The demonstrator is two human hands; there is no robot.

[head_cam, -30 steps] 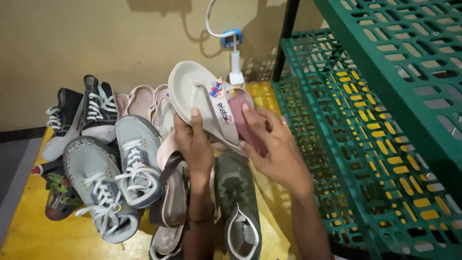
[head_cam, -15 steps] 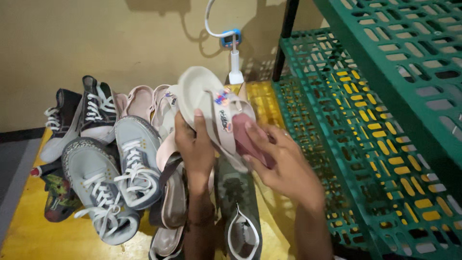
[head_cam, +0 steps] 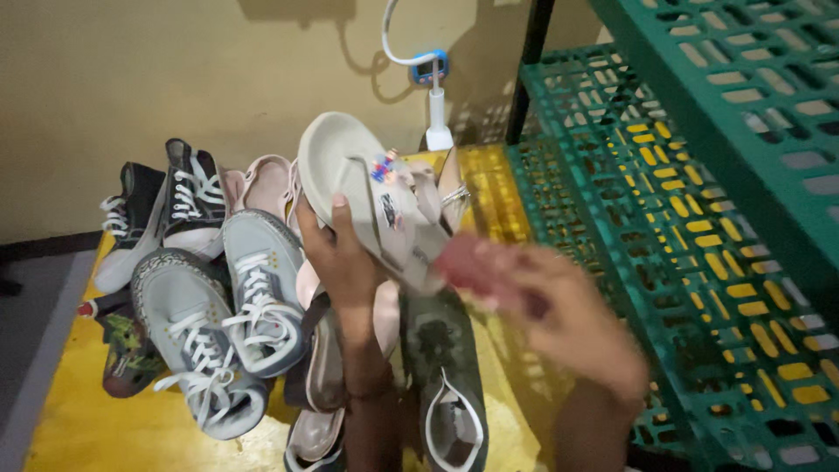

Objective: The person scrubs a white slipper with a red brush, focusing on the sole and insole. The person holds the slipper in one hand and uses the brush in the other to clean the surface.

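Left hand (head_cam: 345,262) grips smooth beige sandal (head_cam: 367,197); right hand (head_cam: 559,306) blurred.

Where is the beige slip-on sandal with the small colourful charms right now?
The beige slip-on sandal is centre frame, held up by the left hand above the grey lace-up sneakers, just left of the blurred right hand.

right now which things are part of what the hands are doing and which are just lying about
In hand:
- beige sandal, held up by the left hand
- reddish cloth, blurred, in the right hand

Lying about:
- grey sneakers
- black high-tops
- green rack
- small blue device on the wall
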